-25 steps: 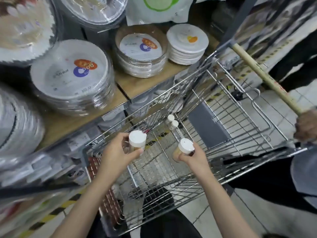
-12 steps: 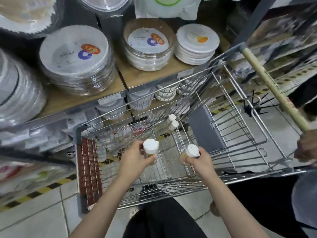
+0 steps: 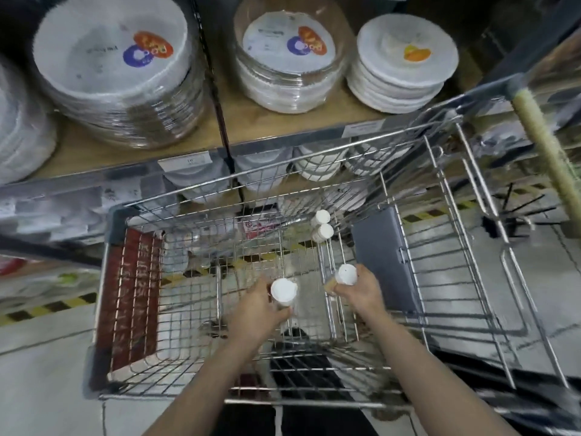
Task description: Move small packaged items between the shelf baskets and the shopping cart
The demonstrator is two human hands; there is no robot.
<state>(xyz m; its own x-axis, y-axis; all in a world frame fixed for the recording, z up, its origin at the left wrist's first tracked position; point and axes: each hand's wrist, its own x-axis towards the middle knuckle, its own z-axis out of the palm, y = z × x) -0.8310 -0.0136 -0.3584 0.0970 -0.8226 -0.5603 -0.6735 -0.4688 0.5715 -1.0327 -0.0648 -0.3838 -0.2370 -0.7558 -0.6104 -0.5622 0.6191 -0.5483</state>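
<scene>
Gripping 1 white-capped bottle per hand inside cart; 2 bottles beyond.

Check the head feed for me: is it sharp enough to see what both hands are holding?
Head view: motion blur smears the edges and the cart wires; wide-angle bending curves the shelf. The left hand and right hand each grip a white-capped bottle; the caps read clearly, labels do not.
</scene>
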